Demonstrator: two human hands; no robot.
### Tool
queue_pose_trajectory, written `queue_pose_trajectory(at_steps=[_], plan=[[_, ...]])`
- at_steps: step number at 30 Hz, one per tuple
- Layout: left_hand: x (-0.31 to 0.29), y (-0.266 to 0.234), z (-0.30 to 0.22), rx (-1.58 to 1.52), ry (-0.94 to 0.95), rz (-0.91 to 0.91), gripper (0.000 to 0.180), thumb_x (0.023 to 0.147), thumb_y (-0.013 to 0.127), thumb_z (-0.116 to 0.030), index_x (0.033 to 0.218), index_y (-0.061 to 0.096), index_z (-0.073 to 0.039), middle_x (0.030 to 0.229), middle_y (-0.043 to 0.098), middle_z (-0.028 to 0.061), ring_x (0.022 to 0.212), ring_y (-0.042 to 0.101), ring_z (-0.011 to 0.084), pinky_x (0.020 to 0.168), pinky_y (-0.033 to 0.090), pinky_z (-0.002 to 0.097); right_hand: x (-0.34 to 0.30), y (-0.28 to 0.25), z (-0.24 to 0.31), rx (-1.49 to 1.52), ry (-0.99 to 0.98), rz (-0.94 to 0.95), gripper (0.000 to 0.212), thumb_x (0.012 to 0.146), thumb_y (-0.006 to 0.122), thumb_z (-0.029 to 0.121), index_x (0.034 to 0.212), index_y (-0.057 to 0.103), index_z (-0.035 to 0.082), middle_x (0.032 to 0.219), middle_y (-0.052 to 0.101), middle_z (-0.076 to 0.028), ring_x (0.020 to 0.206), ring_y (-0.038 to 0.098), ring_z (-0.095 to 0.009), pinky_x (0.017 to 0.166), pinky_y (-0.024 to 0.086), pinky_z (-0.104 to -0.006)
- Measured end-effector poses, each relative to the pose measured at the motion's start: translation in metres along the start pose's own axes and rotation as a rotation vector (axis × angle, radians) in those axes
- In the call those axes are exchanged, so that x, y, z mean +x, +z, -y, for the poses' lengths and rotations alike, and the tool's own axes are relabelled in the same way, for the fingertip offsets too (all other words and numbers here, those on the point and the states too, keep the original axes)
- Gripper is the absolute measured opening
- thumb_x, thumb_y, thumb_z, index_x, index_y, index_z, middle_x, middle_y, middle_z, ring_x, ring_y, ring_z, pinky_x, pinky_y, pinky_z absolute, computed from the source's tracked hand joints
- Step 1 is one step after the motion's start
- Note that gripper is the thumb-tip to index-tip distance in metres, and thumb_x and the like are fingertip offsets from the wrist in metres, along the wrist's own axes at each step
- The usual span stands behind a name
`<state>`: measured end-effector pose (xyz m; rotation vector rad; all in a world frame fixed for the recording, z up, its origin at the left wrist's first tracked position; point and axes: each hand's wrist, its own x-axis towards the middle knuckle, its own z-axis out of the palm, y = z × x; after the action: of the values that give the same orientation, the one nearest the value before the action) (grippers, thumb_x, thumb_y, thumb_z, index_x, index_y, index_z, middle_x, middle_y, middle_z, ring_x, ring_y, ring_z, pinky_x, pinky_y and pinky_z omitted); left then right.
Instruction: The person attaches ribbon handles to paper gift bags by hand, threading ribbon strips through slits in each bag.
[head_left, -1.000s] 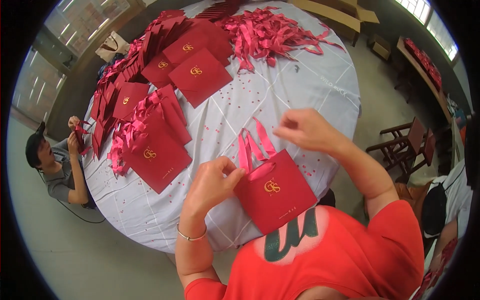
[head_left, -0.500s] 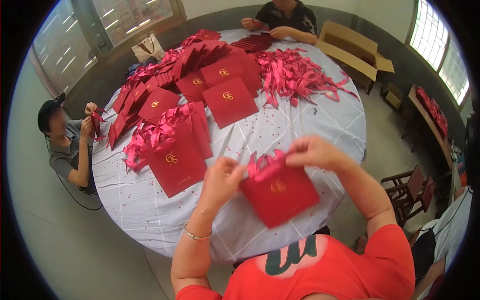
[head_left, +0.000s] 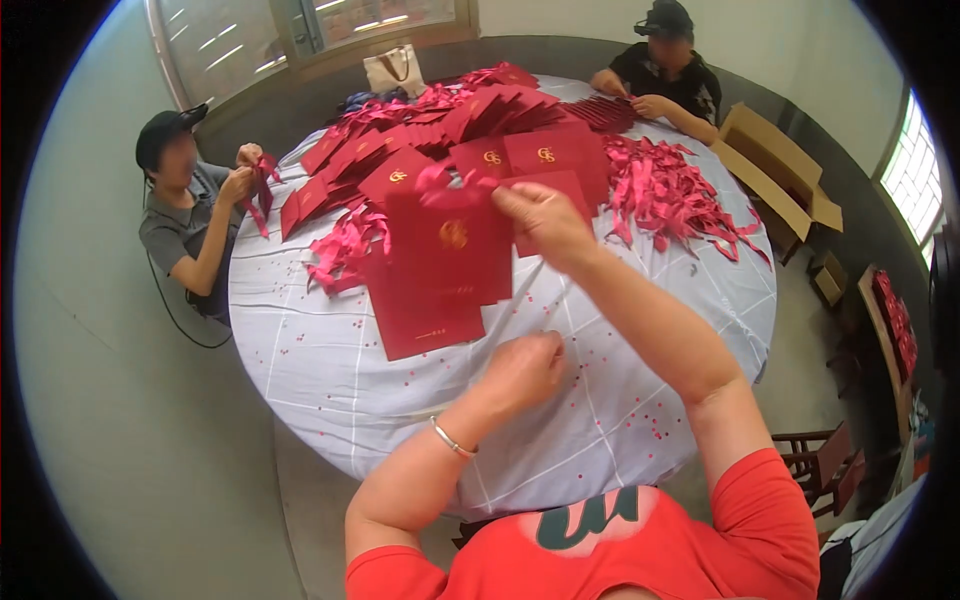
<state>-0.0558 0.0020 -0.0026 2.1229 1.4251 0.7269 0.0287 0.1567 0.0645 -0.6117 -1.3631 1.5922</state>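
Round table point(head_left: 300, 345) filling middle, wearing pale cloth. Large cardboard box point(head_left: 758, 190) standing open at far right. Red bag pile point(head_left: 505, 110) spreading across far side, pink ribbon heap point(head_left: 650, 185) lying right of it. Pale tote bag point(head_left: 393, 72) sitting beyond pile, contents hidden. Red gift bag point(head_left: 453, 265) hanging before pile, partly covering another red bag point(head_left: 430, 338); insides not showing. Right hand point(head_left: 540, 220) clamping its top right corner by pink handle point(head_left: 437, 182). Left hand point(head_left: 530, 365) curling nearer, over cloth; cannot tell whether gripping anything.
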Motion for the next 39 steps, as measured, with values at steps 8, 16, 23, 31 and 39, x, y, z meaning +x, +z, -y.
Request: queue_pose_trajectory(at_steps=[8, 16, 23, 31, 39], plan=[[-0.001, -0.008, 0.008, 0.09, 0.019, 0.022, 0.021, 0.086, 0.059, -0.018, 0.092, 0.066, 0.0, 0.088, 0.068, 0.0237, 0.083, 0.065, 0.0432, 0.075, 0.05, 0.0509, -0.01, 0.034, -0.045, -0.324, -0.003, -0.028, 0.025, 0.091, 0.071, 0.022, 0.105, 0.069, 0.001, 0.082, 0.067, 0.0, 0.066, 0.059, -0.005, 0.055, 0.048, -0.0218], [-0.001, -0.007, 0.003, 0.108, 0.05, 0.04, 0.02, 0.085, 0.059, -0.019, 0.092, 0.064, 0.0, 0.094, 0.068, 0.0222, 0.089, 0.065, 0.042, 0.078, 0.05, 0.0504, 0.033, -0.116, -0.047, -1.511, -0.591, -0.258, 0.064, 0.062, 0.083, 0.043, 0.11, 0.068, 0.002, 0.111, 0.065, -0.015, 0.105, 0.061, -0.032, 0.095, 0.047, -0.0432], [-0.004, -0.009, 0.001, 0.077, 0.032, 0.029, 0.019, 0.086, 0.061, -0.02, 0.092, 0.064, -0.002, 0.088, 0.068, 0.0217, 0.084, 0.065, 0.042, 0.075, 0.051, 0.0499, 0.018, -0.131, -0.039, -1.583, -0.557, -0.161, 0.05, 0.054, 0.089, 0.042, 0.086, 0.069, 0.009, 0.091, 0.06, -0.01, 0.093, 0.057, -0.031, 0.086, 0.047, -0.0439], [0.005, -0.021, -0.007, -0.262, 0.161, -0.693, 0.01, 0.087, 0.065, -0.007, 0.095, 0.061, -0.002, 0.081, 0.065, 0.017, 0.071, 0.065, 0.0324, 0.063, 0.051, 0.0396, -0.067, -0.08, 0.039, -1.537, -0.833, 0.004, 0.024, 0.072, 0.08, 0.024, 0.073, 0.061, 0.009, 0.083, 0.058, -0.008, 0.081, 0.055, -0.029, 0.072, 0.043, -0.0416], [0.002, -0.031, -0.017, -0.032, 0.402, -0.632, 0.023, 0.081, 0.069, -0.005, 0.104, 0.066, -0.004, 0.093, 0.067, 0.0158, 0.091, 0.064, 0.0337, 0.081, 0.051, 0.042, -0.182, -0.039, 0.053, -1.198, -0.399, 0.752, 0.027, 0.076, 0.079, 0.028, 0.076, 0.062, 0.007, 0.081, 0.06, -0.01, 0.079, 0.059, -0.031, 0.07, 0.05, -0.041]])
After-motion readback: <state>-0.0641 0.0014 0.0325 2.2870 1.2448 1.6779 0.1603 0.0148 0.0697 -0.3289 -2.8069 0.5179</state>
